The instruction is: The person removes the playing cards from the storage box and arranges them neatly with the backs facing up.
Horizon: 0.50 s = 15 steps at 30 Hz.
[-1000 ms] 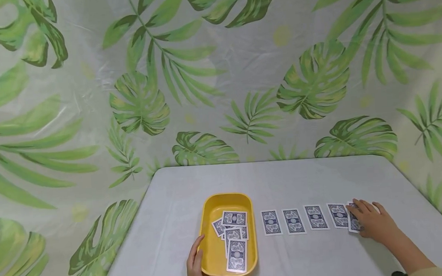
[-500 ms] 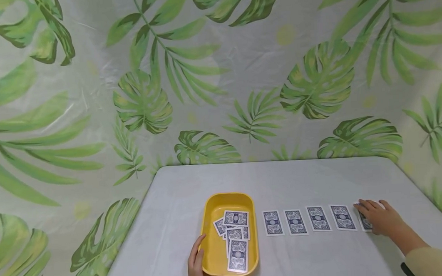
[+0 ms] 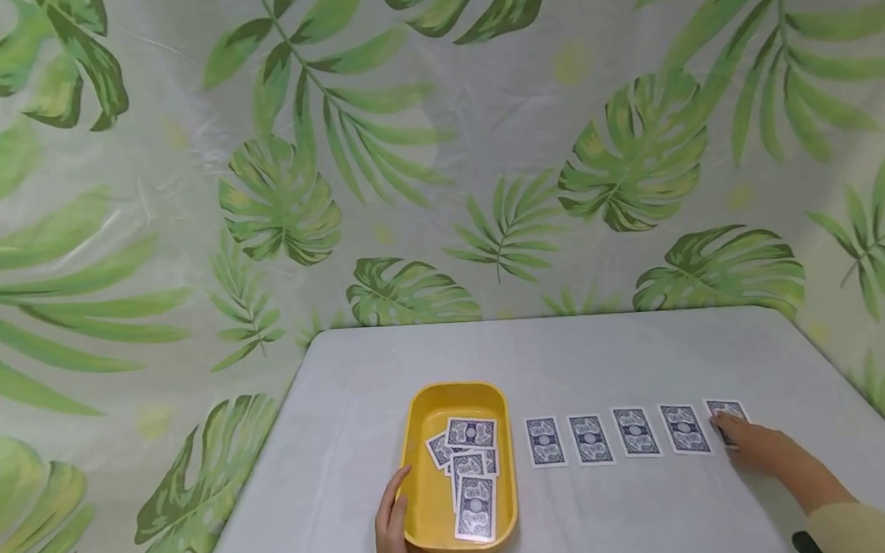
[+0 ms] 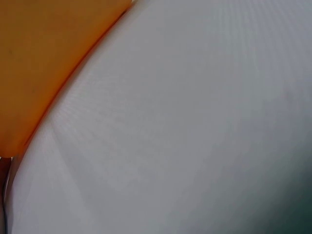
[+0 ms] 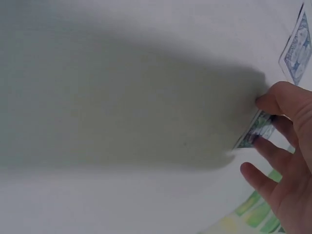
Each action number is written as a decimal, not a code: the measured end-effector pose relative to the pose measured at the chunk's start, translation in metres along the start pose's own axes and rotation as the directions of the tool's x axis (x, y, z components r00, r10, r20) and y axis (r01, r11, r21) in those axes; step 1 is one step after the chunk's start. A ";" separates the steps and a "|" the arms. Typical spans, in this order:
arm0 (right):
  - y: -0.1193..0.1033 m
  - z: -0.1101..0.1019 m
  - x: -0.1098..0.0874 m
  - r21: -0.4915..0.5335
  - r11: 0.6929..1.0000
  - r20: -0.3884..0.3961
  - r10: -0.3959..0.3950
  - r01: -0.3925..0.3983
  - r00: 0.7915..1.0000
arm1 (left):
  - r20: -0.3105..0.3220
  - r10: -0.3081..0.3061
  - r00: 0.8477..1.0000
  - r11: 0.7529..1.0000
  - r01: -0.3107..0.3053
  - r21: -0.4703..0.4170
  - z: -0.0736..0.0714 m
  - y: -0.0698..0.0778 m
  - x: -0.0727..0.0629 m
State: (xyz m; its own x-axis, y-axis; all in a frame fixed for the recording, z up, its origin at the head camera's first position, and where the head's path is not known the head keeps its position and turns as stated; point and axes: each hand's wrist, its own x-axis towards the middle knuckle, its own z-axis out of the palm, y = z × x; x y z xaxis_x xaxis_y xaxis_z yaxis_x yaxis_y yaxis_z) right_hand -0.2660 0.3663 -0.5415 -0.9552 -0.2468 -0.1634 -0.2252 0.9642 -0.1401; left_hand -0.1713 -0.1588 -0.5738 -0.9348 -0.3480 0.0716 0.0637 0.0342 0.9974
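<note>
My left hand [image 3: 391,525] touches the left side of a yellow tray [image 3: 407,433]; the left wrist view shows the tray's orange-looking wall [image 4: 53,58] beside the white cloth. Several blue-backed playing cards [image 3: 475,509] lie overlapping inside it, face down. At the right end of a row of face-down cards, my right hand [image 3: 767,451] has its thumb and fingers about the last playing card [image 3: 729,409], covering its lower part. In the right wrist view, this hand [image 5: 295,141] bends its thumb and fingers at that card's [image 5: 253,134] edges, the little finger held off.
Other cards of the row [image 3: 545,442] lie spaced apart between the tray and my right hand. A white cloth covers the table [image 3: 604,351]. Behind its far edge hangs a leaf-patterned curtain [image 3: 495,140].
My right hand has moved the last card right, apart from its neighbour, then shifted toward the card's lower end, uncovering its top. The left hand stays at the tray.
</note>
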 end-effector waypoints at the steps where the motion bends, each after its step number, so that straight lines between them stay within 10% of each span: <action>1: 0.000 0.001 0.000 0.009 1.000 -0.004 0.002 -0.002 1.000 | -0.002 0.007 1.000 1.000 -0.007 0.000 0.000 0.000 0.000; 9: -0.001 0.001 -0.008 -0.003 1.000 -0.031 0.021 -0.021 0.999 | -0.005 -0.007 1.000 1.000 0.007 0.007 0.000 0.000 0.001; 15: -0.006 0.004 -0.009 -0.073 0.997 -0.204 -0.017 0.002 0.979 | -0.007 -0.005 1.000 1.000 0.005 0.022 -0.001 0.000 0.001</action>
State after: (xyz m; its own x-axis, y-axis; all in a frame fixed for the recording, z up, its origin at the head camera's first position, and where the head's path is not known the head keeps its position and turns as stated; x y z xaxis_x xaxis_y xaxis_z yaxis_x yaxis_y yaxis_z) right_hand -0.2556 0.3623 -0.5432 -0.9703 -0.2383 0.0421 -0.2407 0.9682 -0.0686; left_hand -0.1720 -0.1597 -0.5734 -0.9326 -0.3546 0.0671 0.0517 0.0528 0.9973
